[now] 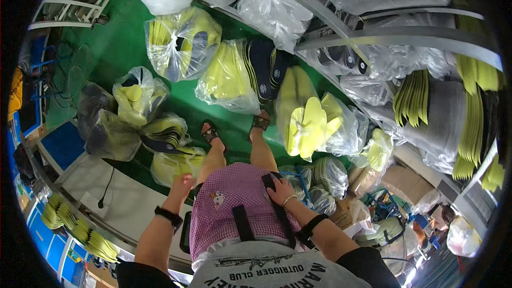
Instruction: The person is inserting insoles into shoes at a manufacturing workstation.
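Note:
My left hand (183,183) is raised beside the apron, its fingers smeared, and I see nothing clear in it. Just beyond it lies a clear plastic bag of yellow-green insoles (169,166). My right hand (280,191) is at the right side of the pink checked apron (218,192), its fingers closed on a black strap (268,182). In front of my feet stands a bag of yellow-green insoles (226,77), with a stack of dark insoles (262,69) against it. A tied bag with yellow insoles (305,128) lies to the right.
More insole bags stand on the green floor (120,21), including a tied one (184,42) ahead and a cluster (140,96) at left. Metal shelving (410,34) with bagged stacks runs along the right. A white table (133,194) is at left. Cardboard boxes (400,184) and a person (442,216) are at right.

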Motion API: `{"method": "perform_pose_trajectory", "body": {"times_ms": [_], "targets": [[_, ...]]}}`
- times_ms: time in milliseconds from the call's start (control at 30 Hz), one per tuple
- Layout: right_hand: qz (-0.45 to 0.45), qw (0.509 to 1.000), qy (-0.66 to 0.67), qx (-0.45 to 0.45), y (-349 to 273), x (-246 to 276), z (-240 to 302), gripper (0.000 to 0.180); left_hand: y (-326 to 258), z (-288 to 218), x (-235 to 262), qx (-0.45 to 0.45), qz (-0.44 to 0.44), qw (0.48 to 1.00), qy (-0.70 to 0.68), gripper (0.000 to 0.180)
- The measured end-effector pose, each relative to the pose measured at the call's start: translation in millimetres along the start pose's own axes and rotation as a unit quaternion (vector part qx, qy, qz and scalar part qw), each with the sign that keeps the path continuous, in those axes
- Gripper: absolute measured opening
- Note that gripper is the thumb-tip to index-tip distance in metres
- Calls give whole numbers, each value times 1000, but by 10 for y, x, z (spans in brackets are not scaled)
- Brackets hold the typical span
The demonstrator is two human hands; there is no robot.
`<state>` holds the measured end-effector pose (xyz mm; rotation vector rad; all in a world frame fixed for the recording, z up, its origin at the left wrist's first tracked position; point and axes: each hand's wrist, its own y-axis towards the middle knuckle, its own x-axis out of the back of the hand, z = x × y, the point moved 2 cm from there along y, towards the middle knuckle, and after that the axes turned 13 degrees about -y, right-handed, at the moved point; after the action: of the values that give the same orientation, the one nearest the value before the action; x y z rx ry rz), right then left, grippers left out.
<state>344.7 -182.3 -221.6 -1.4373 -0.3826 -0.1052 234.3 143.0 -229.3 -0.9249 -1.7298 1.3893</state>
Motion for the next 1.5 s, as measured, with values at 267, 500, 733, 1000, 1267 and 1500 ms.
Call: {"method": "perform_pose_trajectory", "body": {"times_ms": [267,500,733,1000,1267,1500], "targets": [[9,999,-51,2,611,-287,-207,60,1817,-819,-1886,-150,129,979,-40,27],[-34,994,-90,-42,770,-483,-67,61,2844,-977,-3091,-88,102,991,22,39],[-3,997,-62,-41,825,-651,-2,55,3616,-617,-3486,-84,-11,993,-86,38],[10,998,8,-63,844,-567,-33,60,3149,-619,-2809,-33,259,935,-240,27],[31,997,-7,-69,879,-391,-33,59,3083,-317,-2428,-7,300,915,-270,21],[31,997,-25,-66,887,-363,1,58,3112,-286,-2411,-34,305,902,-305,23]]}}
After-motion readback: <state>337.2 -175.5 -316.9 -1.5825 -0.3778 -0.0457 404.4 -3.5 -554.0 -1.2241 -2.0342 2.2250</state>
